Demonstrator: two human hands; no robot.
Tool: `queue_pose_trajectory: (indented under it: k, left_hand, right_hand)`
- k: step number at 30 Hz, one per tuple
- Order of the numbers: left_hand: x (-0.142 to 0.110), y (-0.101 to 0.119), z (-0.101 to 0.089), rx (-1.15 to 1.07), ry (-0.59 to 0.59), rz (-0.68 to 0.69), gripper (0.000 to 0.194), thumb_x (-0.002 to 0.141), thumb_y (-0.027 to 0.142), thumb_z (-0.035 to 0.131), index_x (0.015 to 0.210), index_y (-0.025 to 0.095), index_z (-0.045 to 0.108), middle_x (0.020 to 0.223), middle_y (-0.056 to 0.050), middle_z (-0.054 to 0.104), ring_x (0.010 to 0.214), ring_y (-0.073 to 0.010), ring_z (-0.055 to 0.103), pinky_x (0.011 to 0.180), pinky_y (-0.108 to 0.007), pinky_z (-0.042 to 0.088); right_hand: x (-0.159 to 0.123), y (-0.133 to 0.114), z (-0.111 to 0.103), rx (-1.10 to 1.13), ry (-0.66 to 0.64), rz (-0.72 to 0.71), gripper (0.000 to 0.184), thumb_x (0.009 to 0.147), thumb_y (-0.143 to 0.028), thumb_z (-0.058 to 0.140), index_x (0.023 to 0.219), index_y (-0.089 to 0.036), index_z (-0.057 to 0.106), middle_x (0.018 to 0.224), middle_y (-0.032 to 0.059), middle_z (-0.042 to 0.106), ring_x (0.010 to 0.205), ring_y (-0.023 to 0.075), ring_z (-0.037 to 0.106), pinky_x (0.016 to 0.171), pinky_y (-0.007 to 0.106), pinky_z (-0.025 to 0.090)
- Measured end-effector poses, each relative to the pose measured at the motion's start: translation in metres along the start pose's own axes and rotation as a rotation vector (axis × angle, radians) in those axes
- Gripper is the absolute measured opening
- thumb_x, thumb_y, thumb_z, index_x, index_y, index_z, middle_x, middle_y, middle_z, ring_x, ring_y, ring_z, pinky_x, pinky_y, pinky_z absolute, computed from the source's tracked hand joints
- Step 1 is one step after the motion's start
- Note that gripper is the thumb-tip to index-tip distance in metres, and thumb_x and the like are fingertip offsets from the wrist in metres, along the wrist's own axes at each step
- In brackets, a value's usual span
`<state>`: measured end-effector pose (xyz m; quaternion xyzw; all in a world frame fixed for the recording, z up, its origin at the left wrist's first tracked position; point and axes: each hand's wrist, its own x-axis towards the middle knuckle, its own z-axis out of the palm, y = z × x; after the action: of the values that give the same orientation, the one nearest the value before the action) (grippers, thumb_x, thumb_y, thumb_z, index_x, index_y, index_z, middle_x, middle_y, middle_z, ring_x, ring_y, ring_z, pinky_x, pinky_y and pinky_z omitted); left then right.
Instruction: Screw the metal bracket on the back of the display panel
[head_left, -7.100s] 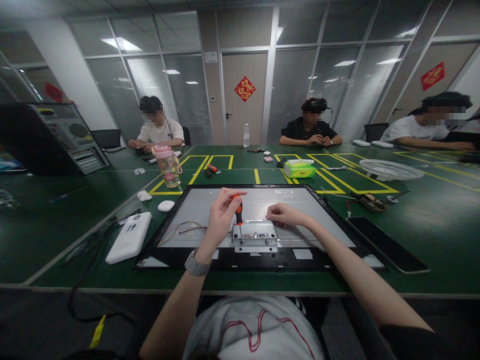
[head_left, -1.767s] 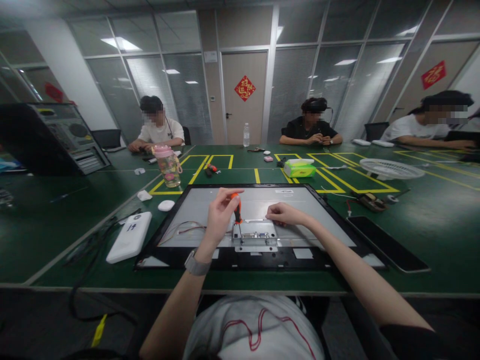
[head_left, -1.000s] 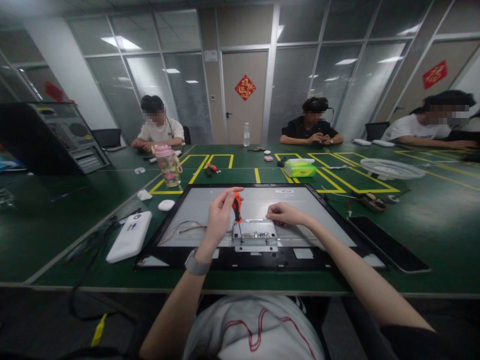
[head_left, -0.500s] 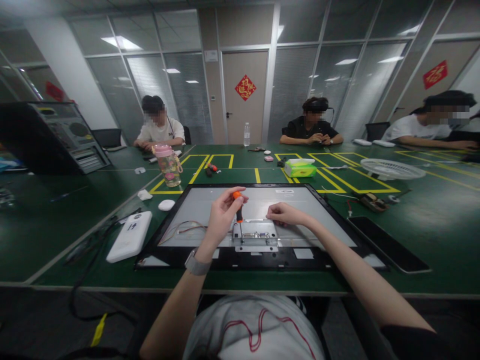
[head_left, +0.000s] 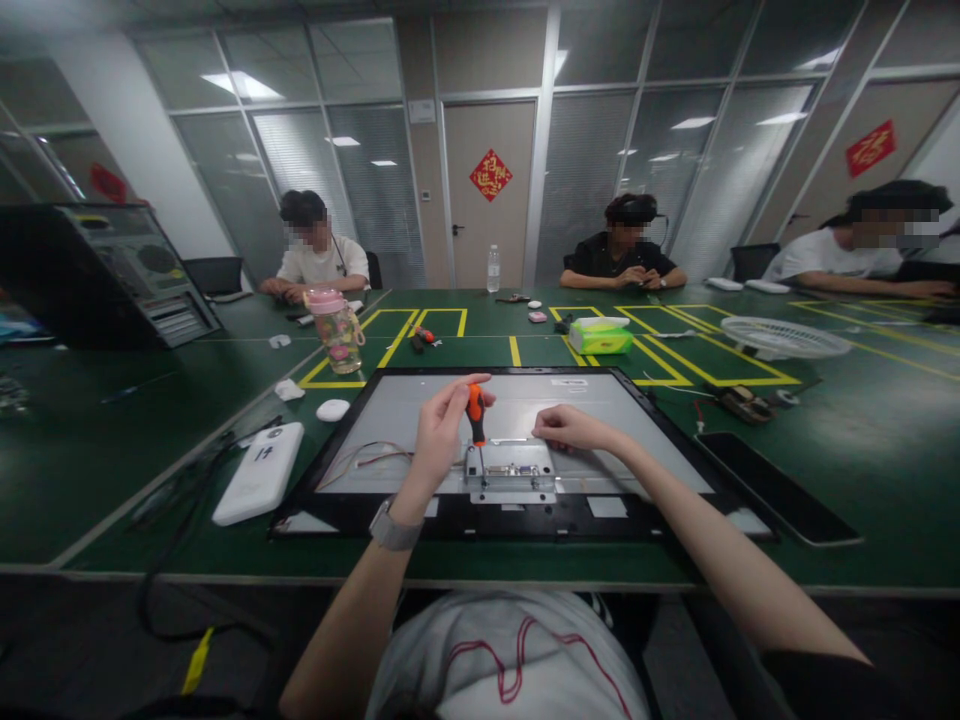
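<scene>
A monitor panel (head_left: 645, 415) with a black frame lies back side up on the green table in front of me. A small metal board cover (head_left: 511, 470) sits at its near middle. My left hand (head_left: 439, 435) is closed on an orange-and-black screwdriver (head_left: 475, 412), held upright with its tip on the left end of the metal cover. My right hand (head_left: 568, 427) rests on the cover's far right edge, fingers curled and pressing down. Thin wires (head_left: 367, 457) run across the panel to the left of my left hand.
A white flat box (head_left: 259, 472) lies left of the panel, a dark slab (head_left: 772, 487) to its right. Farther off are a pink-lidded bottle (head_left: 337, 331), a green tissue pack (head_left: 598, 338), a white fan grille (head_left: 781, 337) and a computer case (head_left: 105, 275). Three people sit across the table.
My left fingers have shifted on the screwdriver's handle, which shows more orange now than half a second ago. The tip stays at the same spot. My right hand has not moved.
</scene>
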<state>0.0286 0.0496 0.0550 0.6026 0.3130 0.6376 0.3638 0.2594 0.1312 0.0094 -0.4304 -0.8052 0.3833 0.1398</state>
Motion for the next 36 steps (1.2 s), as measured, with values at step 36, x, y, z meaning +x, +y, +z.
queue_pose_trajectory:
  k: [36]
  left_hand:
    - [0.0005,-0.0037,-0.0023,-0.061,-0.014,0.007,0.033,0.086,0.028,0.047,0.111,0.015,0.065,0.090,-0.006,0.067,0.087,-0.0174,0.062,0.084,-0.030,0.046]
  right_hand:
    - [-0.0013,-0.0046,-0.0003,0.003,0.003,0.002,0.038,0.077,-0.053,0.055,0.072,-0.016,0.050,0.053,-0.0047,0.048,0.043,0.0069,0.042,0.040,0.020,0.036]
